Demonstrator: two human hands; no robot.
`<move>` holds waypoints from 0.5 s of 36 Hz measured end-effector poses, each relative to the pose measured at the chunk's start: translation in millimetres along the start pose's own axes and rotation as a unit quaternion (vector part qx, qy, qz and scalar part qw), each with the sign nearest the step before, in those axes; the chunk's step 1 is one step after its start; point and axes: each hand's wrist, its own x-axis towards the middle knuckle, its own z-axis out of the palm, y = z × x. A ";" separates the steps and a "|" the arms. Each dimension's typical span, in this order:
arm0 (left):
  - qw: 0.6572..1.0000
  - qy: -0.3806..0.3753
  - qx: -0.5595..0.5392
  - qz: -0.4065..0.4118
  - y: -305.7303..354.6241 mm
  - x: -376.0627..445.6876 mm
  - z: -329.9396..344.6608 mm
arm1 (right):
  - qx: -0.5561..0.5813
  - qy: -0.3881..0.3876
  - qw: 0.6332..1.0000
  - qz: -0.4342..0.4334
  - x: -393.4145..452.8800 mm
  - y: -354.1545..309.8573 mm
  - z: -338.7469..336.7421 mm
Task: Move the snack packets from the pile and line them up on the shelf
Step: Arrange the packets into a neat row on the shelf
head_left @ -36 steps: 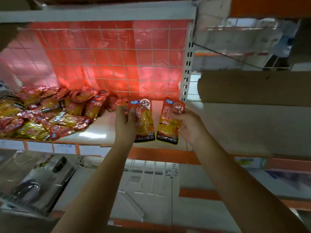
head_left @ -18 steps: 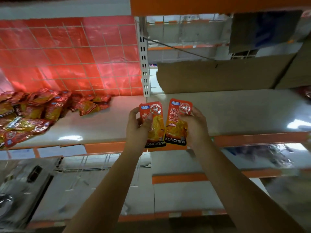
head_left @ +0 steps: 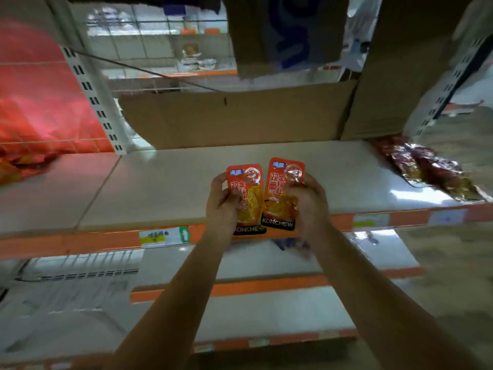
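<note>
- Orange snack packets are sitting in both hands, one in each, side by side and touching along their inner edges, in front of the shelf point(head_left: 165, 188).
- The left packet point(head_left: 246, 193) is standing tall, long side running up and down, its black name strip at the bottom and its top leaning a little to the left.
- The right packet point(head_left: 282, 190) is standing tall too, name strip down, its top leaning a little to the right.
- The left hand point(head_left: 222, 202) is holding the left packet in a tight grip, thumb across the front.
- The right hand point(head_left: 309, 202) is holding the right packet the same way.
- The pale shelf has an orange front edge with price tags point(head_left: 165, 236).
- A blurry red pile of packets point(head_left: 24, 164) is lying far left.
- Some shiny dark red packets point(head_left: 429, 169) are lying at the right end.
- Brown cardboard point(head_left: 237, 116) is standing along the back.
</note>
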 end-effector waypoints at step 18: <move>0.997 -0.063 0.034 -0.009 -21.5 4.0 159.7 | 0.075 0.057 0.996 -0.008 50.8 -53.4 -154.2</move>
